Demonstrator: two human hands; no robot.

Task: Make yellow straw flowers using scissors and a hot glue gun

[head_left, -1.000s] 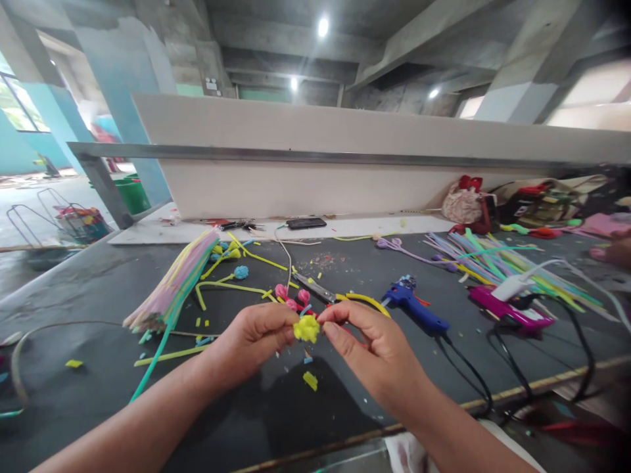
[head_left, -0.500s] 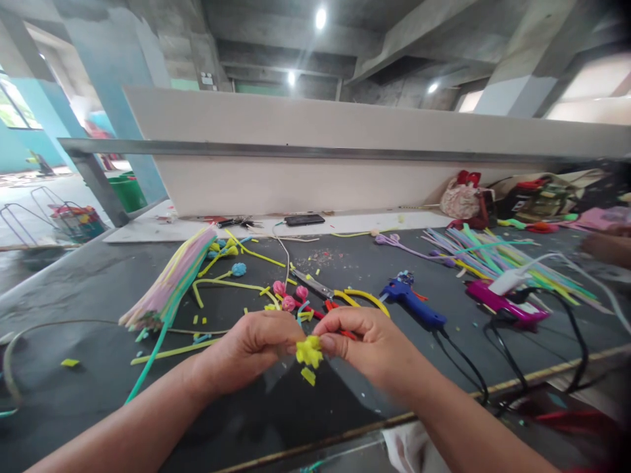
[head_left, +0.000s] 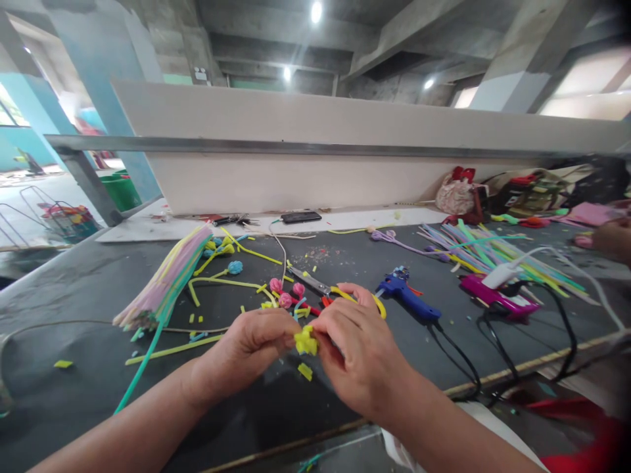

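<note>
Craft workshop, factory-floor type. Bare concrete ceiling (head_left: 276, 39) with beams, spot lights (head_left: 316, 11), thick pillar (head_left: 522, 59), teal wall (head_left: 34, 98). Long dark worktable (head_left: 73, 289) backed by a white board (head_left: 305, 174) and a steel rail (head_left: 296, 148). On the table: a bundle of fuzzy stems (head_left: 162, 282), a second spread of stems (head_left: 497, 253), blue glue gun (head_left: 407, 299), pink glue gun (head_left: 497, 301) with cords running off the edge, scissors (head_left: 315, 286), coloured offcuts (head_left: 63, 363), small pink flowers (head_left: 284, 301), and a yellow flower (head_left: 305, 341) half made. Phone (head_left: 300, 217) and bags (head_left: 456, 194) sit along the board. Another person's hand (head_left: 614, 238) is at the far right, so a shared bench. Left background is blurry, probably a green bin (head_left: 119, 190) and wire racks (head_left: 20, 217) on open floor.
</note>
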